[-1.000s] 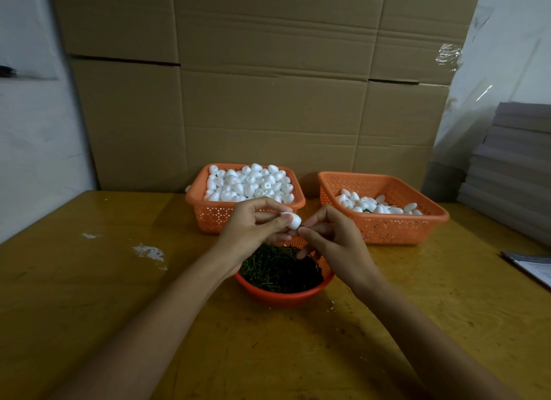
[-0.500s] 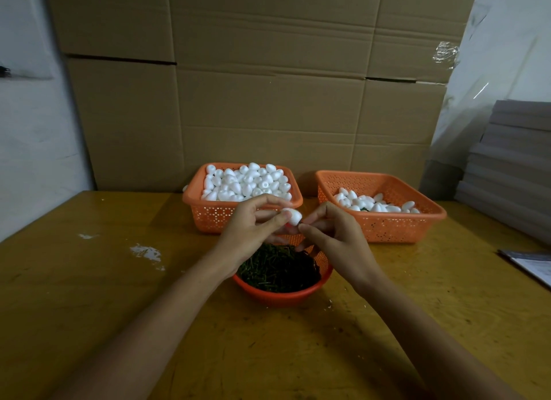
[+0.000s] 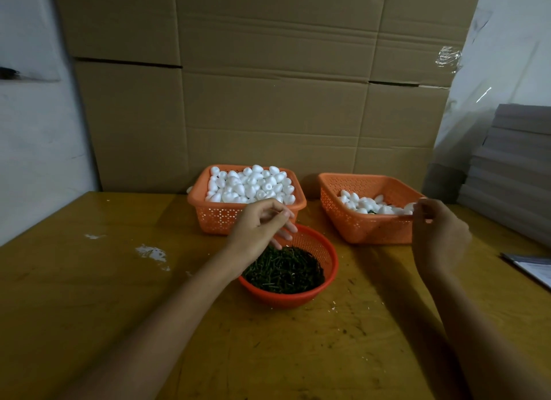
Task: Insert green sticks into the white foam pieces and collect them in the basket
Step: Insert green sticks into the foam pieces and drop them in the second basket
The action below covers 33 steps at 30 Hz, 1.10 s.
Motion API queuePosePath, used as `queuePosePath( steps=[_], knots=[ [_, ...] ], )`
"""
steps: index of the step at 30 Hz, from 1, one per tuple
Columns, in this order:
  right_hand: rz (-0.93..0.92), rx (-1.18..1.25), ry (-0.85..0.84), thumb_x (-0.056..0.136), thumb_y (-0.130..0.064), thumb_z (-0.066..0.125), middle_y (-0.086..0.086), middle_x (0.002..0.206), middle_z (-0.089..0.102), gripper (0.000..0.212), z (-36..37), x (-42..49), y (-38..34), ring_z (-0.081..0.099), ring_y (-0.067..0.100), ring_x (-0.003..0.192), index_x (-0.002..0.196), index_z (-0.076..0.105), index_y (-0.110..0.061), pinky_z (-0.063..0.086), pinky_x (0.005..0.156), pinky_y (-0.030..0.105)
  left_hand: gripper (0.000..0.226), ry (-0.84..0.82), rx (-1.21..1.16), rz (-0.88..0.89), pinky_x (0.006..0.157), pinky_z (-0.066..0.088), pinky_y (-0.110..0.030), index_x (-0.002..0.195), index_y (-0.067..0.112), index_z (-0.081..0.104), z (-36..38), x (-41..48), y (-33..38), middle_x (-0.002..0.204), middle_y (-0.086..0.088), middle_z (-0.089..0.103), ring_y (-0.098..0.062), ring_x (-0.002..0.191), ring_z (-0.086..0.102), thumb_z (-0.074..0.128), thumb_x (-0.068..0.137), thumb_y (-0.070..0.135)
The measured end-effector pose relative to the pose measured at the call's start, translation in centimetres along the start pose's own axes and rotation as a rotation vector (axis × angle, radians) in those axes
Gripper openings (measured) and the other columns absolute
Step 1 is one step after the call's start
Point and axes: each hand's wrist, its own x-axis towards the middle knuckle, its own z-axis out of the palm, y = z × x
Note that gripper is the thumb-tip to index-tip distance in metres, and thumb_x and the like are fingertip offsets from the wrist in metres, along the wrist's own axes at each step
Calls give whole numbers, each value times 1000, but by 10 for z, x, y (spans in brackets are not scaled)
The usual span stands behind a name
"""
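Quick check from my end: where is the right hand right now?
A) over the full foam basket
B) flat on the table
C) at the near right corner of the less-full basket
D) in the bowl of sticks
C: the right hand is at the near right corner of the right basket, which holds only a thin layer of foam pieces, while the left hand hovers over the bowl of green sticks.
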Motion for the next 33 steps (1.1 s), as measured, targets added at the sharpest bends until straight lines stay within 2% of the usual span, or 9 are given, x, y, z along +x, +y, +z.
queuePosePath(
  steps=[5, 9, 13, 16, 18, 21, 24, 28, 33],
  knots=[
    [-195, -205, -169, 104, -16, 59, 25, 123, 67, 27, 4, -3, -12, 52, 44, 118, 122, 74, -5, 45, 92, 47, 16, -25, 25, 9, 65, 58, -38, 103, 1, 69, 1, -1, 3, 92, -18, 77, -38, 86, 75, 56, 107, 10],
    [-356, -23, -248, 102, -17, 61, 14, 119, 65, 21, -3, -20, -55, 57, 30, 111, 118, 74, -10, 43, 85, 36, 16, -30, 58, 11, 64, 59, -38, 102, 1, 69, 1, -1, 2, 91, -17, 77, -37, 84, 74, 57, 107, 9],
    [-632, 214, -793, 104, -38, 51, -13, 112, 65, 26, -18, -60, -109, 60, 0, 98, 116, 71, -26, 51, 83, 27, 15, 70, 119, 31, 67, 59, -39, 97, 8, 72, 1, 1, -2, 91, -8, 75, -26, 83, 72, 60, 105, 12],
    [-769, 17, -1179, 106, -56, 40, -12, 136, 63, 43, -17, -88, -126, 59, 7, 121, 135, 64, -33, 51, 98, 37, 14, 189, 284, 98, 76, 59, -32, 95, 17, 74, 1, 4, -3, 91, 4, 73, -13, 88, 68, 63, 103, 19],
    [-763, -47, -1223, 107, -58, 36, -12, 141, 62, 47, -18, -91, -129, 58, 11, 125, 140, 62, -35, 50, 101, 41, 14, 262, 546, 154, 87, 53, -29, 106, 19, 75, -2, 8, -4, 105, 6, 69, -11, 104, 63, 63, 103, 25],
    [-770, -67, -1235, 108, -56, 37, -8, 139, 64, 47, -20, -89, -132, 59, 14, 123, 141, 62, -34, 50, 99, 43, 40, 227, 1034, 95, 103, 44, -35, 137, 23, 64, -11, 19, -7, 139, -3, 55, -22, 137, 45, 54, 104, 45],
    [-774, -77, -1248, 108, -53, 39, -7, 137, 65, 44, -19, -88, -134, 59, 14, 122, 141, 62, -33, 51, 98, 42, 61, 142, 1390, -54, 114, 33, -44, 146, 29, 54, -17, 29, -11, 147, -8, 56, -28, 142, 44, 36, 103, 68],
    [-761, -90, -1261, 109, -53, 39, -6, 137, 65, 43, -20, -88, -134, 59, 15, 123, 141, 61, -34, 51, 98, 44, 66, 46, 1442, -120, 117, 24, -48, 136, 35, 62, -19, 47, -12, 125, -2, 72, -24, 126, 60, 29, 98, 78],
    [-752, -90, -1276, 109, -51, 39, -5, 135, 66, 42, -19, -88, -133, 60, 17, 121, 140, 62, -33, 52, 98, 46, 90, -198, 1321, -344, 126, 12, -52, 145, 27, 56, -35, 79, -3, 161, -12, 46, -35, 156, 26, 36, 86, 92]
  ],
)
